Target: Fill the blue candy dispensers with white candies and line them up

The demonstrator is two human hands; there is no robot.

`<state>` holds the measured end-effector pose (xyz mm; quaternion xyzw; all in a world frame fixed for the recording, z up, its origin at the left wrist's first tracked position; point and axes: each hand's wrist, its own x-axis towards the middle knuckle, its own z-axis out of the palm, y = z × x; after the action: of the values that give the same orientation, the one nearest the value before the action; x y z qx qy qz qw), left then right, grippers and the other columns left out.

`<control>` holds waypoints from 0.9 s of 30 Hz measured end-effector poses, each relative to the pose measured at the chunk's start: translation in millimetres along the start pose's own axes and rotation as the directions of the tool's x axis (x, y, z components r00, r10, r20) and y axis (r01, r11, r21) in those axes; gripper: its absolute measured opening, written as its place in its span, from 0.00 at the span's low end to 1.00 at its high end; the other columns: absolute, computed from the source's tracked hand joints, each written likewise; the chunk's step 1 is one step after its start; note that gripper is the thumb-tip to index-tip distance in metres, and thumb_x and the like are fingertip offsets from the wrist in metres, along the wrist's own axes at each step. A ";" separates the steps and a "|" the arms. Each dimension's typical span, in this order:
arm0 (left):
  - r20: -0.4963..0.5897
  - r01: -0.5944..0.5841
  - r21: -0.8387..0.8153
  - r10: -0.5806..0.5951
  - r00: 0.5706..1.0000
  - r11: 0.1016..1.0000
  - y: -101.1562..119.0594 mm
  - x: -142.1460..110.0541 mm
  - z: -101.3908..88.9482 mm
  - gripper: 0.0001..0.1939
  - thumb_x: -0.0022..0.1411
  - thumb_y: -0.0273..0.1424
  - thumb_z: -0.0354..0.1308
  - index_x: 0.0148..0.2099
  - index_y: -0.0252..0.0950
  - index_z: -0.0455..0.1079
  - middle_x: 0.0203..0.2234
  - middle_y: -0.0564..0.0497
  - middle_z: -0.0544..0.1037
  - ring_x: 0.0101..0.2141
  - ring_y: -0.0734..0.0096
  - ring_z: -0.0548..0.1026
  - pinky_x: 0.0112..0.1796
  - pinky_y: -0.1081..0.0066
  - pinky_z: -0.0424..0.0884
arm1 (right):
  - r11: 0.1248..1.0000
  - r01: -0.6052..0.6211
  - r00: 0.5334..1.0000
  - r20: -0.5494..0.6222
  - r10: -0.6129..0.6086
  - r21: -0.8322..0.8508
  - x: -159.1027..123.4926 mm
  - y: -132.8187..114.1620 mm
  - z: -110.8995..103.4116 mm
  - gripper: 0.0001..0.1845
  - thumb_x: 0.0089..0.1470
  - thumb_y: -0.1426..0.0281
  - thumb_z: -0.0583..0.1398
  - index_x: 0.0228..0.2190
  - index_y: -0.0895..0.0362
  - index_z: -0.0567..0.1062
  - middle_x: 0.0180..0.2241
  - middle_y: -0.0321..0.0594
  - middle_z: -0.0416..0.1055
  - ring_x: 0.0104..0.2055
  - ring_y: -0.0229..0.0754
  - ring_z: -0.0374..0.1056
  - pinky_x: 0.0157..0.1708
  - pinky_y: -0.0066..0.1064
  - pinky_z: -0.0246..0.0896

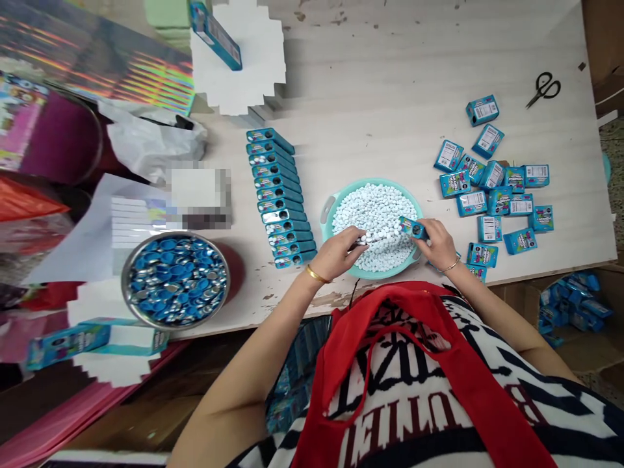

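Observation:
A turquoise plastic basin (328,224) full of small white candies (374,208) stands at the table's front edge. Over its right side, my right hand (439,246) grips a small blue candy box (412,227) with a dark round opening turned toward the candies. My left hand (340,252) is over the basin's left side, thumb and fingers pinched together at the candies. Something thin with candies on it seems to be between these fingers, but its kind is unclear. To the left of the basin, a row of blue boxes (280,195) lies with their round openings showing, some filled with white candies.
Several blue boxes (498,200) lie scattered on the right, with black scissors (543,90) behind them. A metal bowl (127,279) of blue caps stands front left. A blue box (217,36) rests on white card sheets (268,58). A carton (529,302) of blue boxes is below the table.

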<state>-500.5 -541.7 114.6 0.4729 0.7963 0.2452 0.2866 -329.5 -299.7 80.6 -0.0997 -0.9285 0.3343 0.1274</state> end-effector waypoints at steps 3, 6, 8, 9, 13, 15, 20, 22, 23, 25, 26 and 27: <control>0.113 -0.035 0.164 0.017 0.993 0.986 27.2 6.1 -24.4 0.12 0.70 0.33 0.48 0.51 0.35 0.65 0.42 0.44 0.75 0.43 0.64 0.74 0.44 0.66 0.70 | 0.996 0.087 0.993 0.078 -0.084 -0.032 3.8 -6.5 10.3 0.20 0.60 0.70 0.57 0.54 0.57 0.70 0.50 0.51 0.74 0.54 0.55 0.68 0.54 0.50 0.67; 0.220 -0.017 0.383 -0.073 0.973 0.924 58.9 13.9 -42.6 0.11 0.70 0.31 0.47 0.49 0.35 0.67 0.43 0.43 0.75 0.45 0.59 0.74 0.41 0.65 0.71 | 0.991 0.125 0.984 0.130 -0.118 -0.052 6.2 -13.2 18.5 0.22 0.57 0.74 0.56 0.54 0.57 0.70 0.50 0.51 0.73 0.54 0.54 0.68 0.55 0.50 0.67; 0.248 0.000 0.501 -0.144 0.958 0.865 81.1 17.4 -51.5 0.12 0.70 0.29 0.46 0.49 0.34 0.67 0.42 0.42 0.75 0.43 0.58 0.75 0.38 0.65 0.71 | 0.989 0.138 0.981 0.148 -0.128 -0.057 6.8 -16.1 22.4 0.22 0.57 0.75 0.56 0.54 0.58 0.70 0.50 0.51 0.73 0.53 0.54 0.68 0.55 0.49 0.67; 0.250 0.007 0.544 -0.170 0.953 0.839 91.7 18.5 -54.8 0.12 0.70 0.28 0.45 0.50 0.33 0.68 0.41 0.41 0.75 0.42 0.57 0.76 0.37 0.65 0.71 | 0.988 0.145 0.979 0.152 -0.135 -0.056 6.9 -17.0 23.7 0.21 0.58 0.75 0.56 0.53 0.58 0.70 0.50 0.51 0.74 0.53 0.54 0.68 0.54 0.49 0.67; 0.242 0.006 0.616 -0.197 0.950 0.788 122.6 18.5 -61.8 0.16 0.69 0.22 0.40 0.49 0.32 0.69 0.38 0.41 0.75 0.41 0.57 0.76 0.35 0.65 0.71 | 0.988 0.151 0.977 0.158 -0.142 -0.041 7.1 -18.5 25.8 0.21 0.59 0.74 0.56 0.53 0.59 0.70 0.50 0.53 0.74 0.53 0.54 0.68 0.54 0.49 0.68; 0.240 -0.010 0.616 -0.176 0.955 0.787 125.1 15.8 -63.6 0.16 0.69 0.22 0.41 0.47 0.33 0.70 0.37 0.41 0.75 0.41 0.58 0.76 0.35 0.65 0.71 | 0.990 0.137 0.979 0.158 -0.131 -0.028 7.2 -18.1 25.3 0.21 0.59 0.73 0.56 0.54 0.58 0.70 0.50 0.52 0.74 0.53 0.54 0.68 0.55 0.49 0.67; 0.079 0.125 0.606 -0.215 0.973 0.786 68.6 4.8 -58.1 0.14 0.70 0.28 0.44 0.49 0.35 0.70 0.41 0.40 0.75 0.43 0.56 0.76 0.36 0.64 0.70 | 0.993 0.119 0.987 0.110 -0.117 -0.011 4.1 -13.1 20.5 0.20 0.61 0.70 0.56 0.55 0.58 0.69 0.50 0.52 0.74 0.53 0.54 0.69 0.54 0.49 0.68; 0.009 0.246 0.587 -0.310 0.951 0.771 25.8 4.1 -42.8 0.13 0.70 0.29 0.45 0.49 0.34 0.69 0.43 0.39 0.75 0.44 0.55 0.75 0.37 0.64 0.70 | 0.996 0.089 0.993 0.079 -0.089 0.011 1.6 -10.3 16.5 0.20 0.63 0.66 0.56 0.55 0.57 0.69 0.50 0.52 0.74 0.53 0.55 0.69 0.53 0.50 0.69; 0.004 0.285 0.574 -0.350 0.937 0.768 4.4 5.8 -31.3 0.13 0.70 0.29 0.45 0.49 0.34 0.69 0.44 0.38 0.75 0.45 0.55 0.75 0.38 0.64 0.70 | 0.997 0.068 0.996 0.063 -0.069 0.023 0.3 -9.1 14.0 0.21 0.63 0.63 0.57 0.55 0.56 0.69 0.49 0.52 0.74 0.53 0.55 0.70 0.53 0.50 0.69; 0.050 0.297 0.539 -0.381 0.923 0.788 -31.3 14.4 -2.1 0.13 0.69 0.27 0.45 0.49 0.33 0.69 0.45 0.37 0.75 0.46 0.54 0.74 0.40 0.64 0.69 | 0.999 0.026 0.999 0.031 -0.027 0.041 -2.1 -7.4 8.0 0.21 0.63 0.60 0.58 0.55 0.55 0.69 0.49 0.51 0.75 0.53 0.55 0.70 0.53 0.50 0.68; 0.072 0.293 0.509 -0.379 0.923 0.810 -43.7 21.0 14.3 0.13 0.69 0.27 0.45 0.49 0.33 0.69 0.47 0.37 0.74 0.48 0.54 0.74 0.41 0.64 0.69 | 0.999 0.006 1.000 0.013 -0.006 0.046 -3.2 -7.1 4.9 0.22 0.62 0.59 0.58 0.54 0.55 0.70 0.49 0.51 0.75 0.52 0.55 0.70 0.53 0.50 0.69; 0.087 0.290 0.470 -0.370 0.925 0.834 -51.8 28.8 30.9 0.14 0.69 0.27 0.45 0.50 0.33 0.69 0.48 0.37 0.74 0.49 0.55 0.73 0.43 0.63 0.69 | 0.999 -0.014 1.000 -0.006 0.014 0.049 -4.2 -7.0 1.7 0.22 0.62 0.58 0.59 0.53 0.55 0.70 0.48 0.51 0.75 0.52 0.55 0.71 0.52 0.50 0.69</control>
<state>-522.2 -534.7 51.8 0.4007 0.8727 -0.0404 0.2761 -326.7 -307.2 83.1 -0.1042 -0.9188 0.3577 0.1305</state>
